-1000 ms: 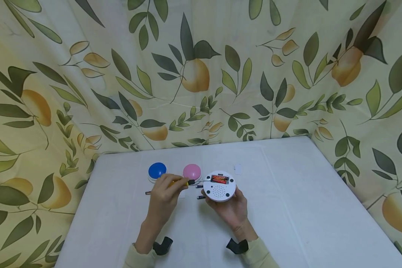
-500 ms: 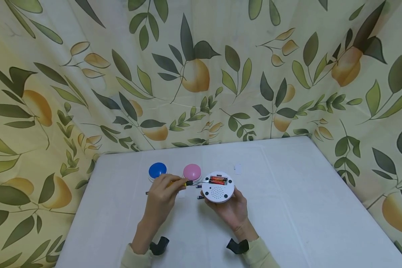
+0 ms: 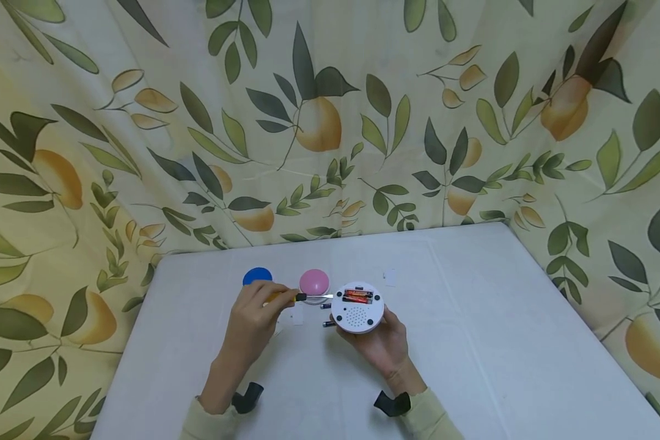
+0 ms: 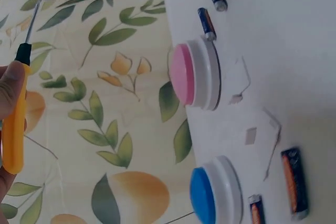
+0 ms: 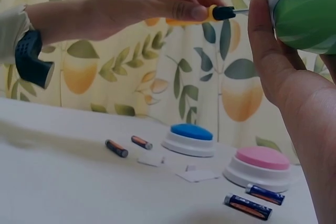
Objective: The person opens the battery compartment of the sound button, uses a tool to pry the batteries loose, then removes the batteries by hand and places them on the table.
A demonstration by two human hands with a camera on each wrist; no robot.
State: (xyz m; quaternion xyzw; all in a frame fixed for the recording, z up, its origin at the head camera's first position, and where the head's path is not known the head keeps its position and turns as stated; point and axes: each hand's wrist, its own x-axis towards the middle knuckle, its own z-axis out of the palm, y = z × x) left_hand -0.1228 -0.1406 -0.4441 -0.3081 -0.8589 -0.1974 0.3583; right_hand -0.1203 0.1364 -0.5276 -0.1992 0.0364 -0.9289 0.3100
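My left hand (image 3: 250, 318) holds a screwdriver (image 4: 14, 119) by its yellow handle, the metal shaft pointing right. The screwdriver's tip is right at the left rim of a round white push button (image 3: 356, 319), held up by my right hand (image 3: 378, 349). The button's underside faces the head camera, with an uncovered compartment holding red batteries (image 3: 357, 296), several dark feet and a patch of small holes. In the right wrist view its green dome (image 5: 307, 17) shows below the white base, with my right fingers around it.
On the white table (image 3: 473, 342) stand a blue push button (image 5: 191, 132) and a pink push button (image 5: 262, 158). Loose dark batteries (image 5: 248, 206) lie near both. Small white pieces (image 5: 197, 175) lie between them. A patterned curtain (image 3: 330, 183) hangs behind.
My left hand has moved left with the screwdriver, drawing its tip from the battery compartment back to the button's rim. My right hand and the button have shifted only slightly.
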